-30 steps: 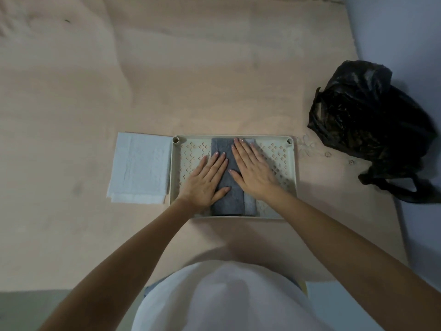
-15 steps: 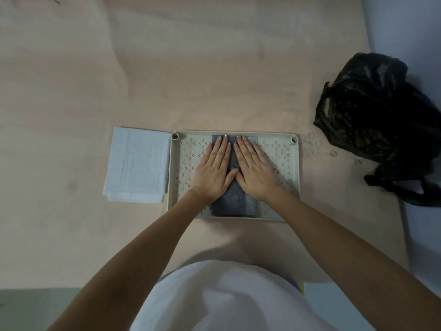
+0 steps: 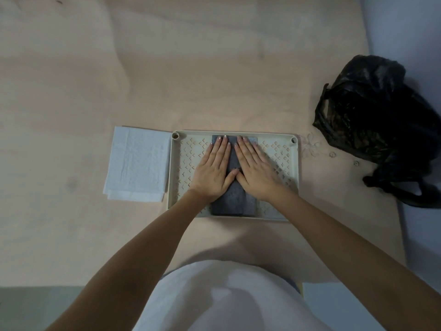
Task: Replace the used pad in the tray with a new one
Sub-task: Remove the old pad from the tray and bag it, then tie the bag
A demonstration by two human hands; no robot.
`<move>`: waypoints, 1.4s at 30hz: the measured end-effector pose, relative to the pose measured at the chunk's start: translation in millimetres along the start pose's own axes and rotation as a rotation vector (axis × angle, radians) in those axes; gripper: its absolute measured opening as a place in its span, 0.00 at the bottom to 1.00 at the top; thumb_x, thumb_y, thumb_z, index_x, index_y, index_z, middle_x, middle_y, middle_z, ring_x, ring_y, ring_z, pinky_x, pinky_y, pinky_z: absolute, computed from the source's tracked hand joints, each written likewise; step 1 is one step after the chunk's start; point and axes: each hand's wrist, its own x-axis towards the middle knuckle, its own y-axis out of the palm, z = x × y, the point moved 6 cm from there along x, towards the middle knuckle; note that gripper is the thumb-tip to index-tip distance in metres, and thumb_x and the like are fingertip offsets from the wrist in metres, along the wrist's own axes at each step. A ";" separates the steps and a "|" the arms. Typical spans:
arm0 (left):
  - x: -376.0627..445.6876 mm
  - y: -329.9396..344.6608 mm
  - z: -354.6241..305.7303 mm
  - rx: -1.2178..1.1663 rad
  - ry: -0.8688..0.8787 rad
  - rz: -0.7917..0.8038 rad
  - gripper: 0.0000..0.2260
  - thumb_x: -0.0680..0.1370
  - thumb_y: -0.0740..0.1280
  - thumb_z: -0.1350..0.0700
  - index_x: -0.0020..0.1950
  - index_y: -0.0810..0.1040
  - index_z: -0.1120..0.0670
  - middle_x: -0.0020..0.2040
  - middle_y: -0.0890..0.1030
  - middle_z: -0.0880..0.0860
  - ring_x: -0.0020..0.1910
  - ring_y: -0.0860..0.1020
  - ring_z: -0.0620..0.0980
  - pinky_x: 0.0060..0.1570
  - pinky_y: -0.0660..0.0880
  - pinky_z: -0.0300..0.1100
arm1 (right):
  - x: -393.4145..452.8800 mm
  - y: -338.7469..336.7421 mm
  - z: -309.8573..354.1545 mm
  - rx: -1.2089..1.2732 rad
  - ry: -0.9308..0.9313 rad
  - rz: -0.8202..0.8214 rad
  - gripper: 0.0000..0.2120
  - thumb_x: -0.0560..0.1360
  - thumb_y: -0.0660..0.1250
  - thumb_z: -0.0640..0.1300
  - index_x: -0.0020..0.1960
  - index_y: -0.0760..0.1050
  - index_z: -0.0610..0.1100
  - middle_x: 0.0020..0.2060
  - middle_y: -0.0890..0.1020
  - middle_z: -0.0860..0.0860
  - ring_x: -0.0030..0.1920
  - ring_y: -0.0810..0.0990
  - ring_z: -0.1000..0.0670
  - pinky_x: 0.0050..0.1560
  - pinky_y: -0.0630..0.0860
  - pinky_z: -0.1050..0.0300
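Observation:
A cream tray [image 3: 295,168] with diamond cut-outs lies on the wooden surface in front of me. A folded dark grey pad [image 3: 232,203] rests lengthwise down its middle. My left hand [image 3: 213,169] lies flat on the pad's left part, fingers together and pointing away from me. My right hand [image 3: 256,169] lies flat on the pad's right part, thumb touching the left thumb. Neither hand grips anything. A folded white pad [image 3: 138,163] sits on the surface, touching the tray's left side.
A crumpled black plastic bag [image 3: 374,120] sits at the right edge of the wooden surface, with a few small rings and loose bits [image 3: 331,154] between it and the tray. My white-clothed torso [image 3: 226,299] fills the lower middle.
Both hands slid forward along the grey pad and came closer together, the thumbs now touching. The view shifted slightly.

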 end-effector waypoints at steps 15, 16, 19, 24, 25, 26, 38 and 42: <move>-1.6 -1.2 -2.8 0.094 -0.026 0.084 0.30 0.80 0.42 0.45 0.75 0.55 0.64 0.76 0.56 0.62 0.76 0.53 0.56 0.75 0.46 0.50 | -58.9 11.9 21.8 0.062 -0.089 0.144 0.36 0.80 0.38 0.61 0.74 0.57 0.35 0.74 0.61 0.40 0.75 0.59 0.44 0.71 0.54 0.48; -2.6 -2.5 -2.3 0.118 -0.030 0.100 0.31 0.80 0.39 0.44 0.76 0.52 0.63 0.77 0.53 0.61 0.77 0.51 0.56 0.75 0.43 0.49 | -58.6 12.8 21.4 0.060 -0.083 0.159 0.36 0.80 0.37 0.61 0.74 0.58 0.34 0.74 0.61 0.40 0.74 0.59 0.44 0.71 0.54 0.48; -13.2 -7.7 -3.6 0.211 0.018 0.168 0.33 0.76 0.31 0.42 0.76 0.41 0.61 0.78 0.46 0.58 0.77 0.44 0.55 0.74 0.37 0.49 | -58.6 14.5 21.1 0.073 -0.082 0.188 0.37 0.80 0.35 0.61 0.73 0.58 0.34 0.73 0.62 0.39 0.74 0.61 0.43 0.70 0.54 0.48; -47.9 -3.5 -5.4 0.298 0.183 0.198 0.38 0.77 0.28 0.39 0.77 0.51 0.61 0.77 0.53 0.59 0.77 0.51 0.55 0.75 0.47 0.52 | -58.4 18.9 19.8 0.106 -0.091 0.192 0.37 0.80 0.33 0.61 0.74 0.53 0.34 0.74 0.58 0.40 0.75 0.57 0.42 0.71 0.50 0.48; -51.6 -3.4 -5.7 0.306 0.189 0.211 0.37 0.77 0.27 0.38 0.76 0.48 0.61 0.78 0.52 0.59 0.77 0.50 0.55 0.76 0.46 0.52 | -57.5 18.1 20.5 0.103 -0.104 0.182 0.38 0.78 0.31 0.62 0.74 0.49 0.34 0.75 0.53 0.40 0.76 0.52 0.43 0.72 0.47 0.48; -54.1 -3.2 -6.1 0.300 0.187 0.233 0.37 0.76 0.28 0.38 0.76 0.44 0.60 0.78 0.48 0.58 0.77 0.46 0.55 0.76 0.44 0.52 | -56.8 17.8 21.2 0.098 -0.124 0.165 0.39 0.76 0.27 0.64 0.75 0.43 0.36 0.76 0.46 0.42 0.76 0.46 0.44 0.73 0.42 0.49; -53.4 1.5 -4.7 0.341 0.154 0.357 0.33 0.80 0.39 0.37 0.71 0.30 0.58 0.77 0.36 0.56 0.76 0.36 0.52 0.75 0.39 0.52 | -76.6 -1.2 10.3 0.048 -0.610 0.164 0.26 0.82 0.45 0.55 0.75 0.60 0.44 0.74 0.61 0.49 0.75 0.56 0.48 0.73 0.50 0.48; -53.4 0.4 -3.9 0.320 0.143 0.360 0.33 0.75 0.34 0.37 0.72 0.30 0.58 0.77 0.37 0.56 0.76 0.36 0.53 0.75 0.38 0.52 | -79.9 4.1 7.3 0.042 -0.691 0.201 0.26 0.82 0.41 0.54 0.73 0.63 0.44 0.73 0.64 0.50 0.75 0.58 0.48 0.74 0.50 0.49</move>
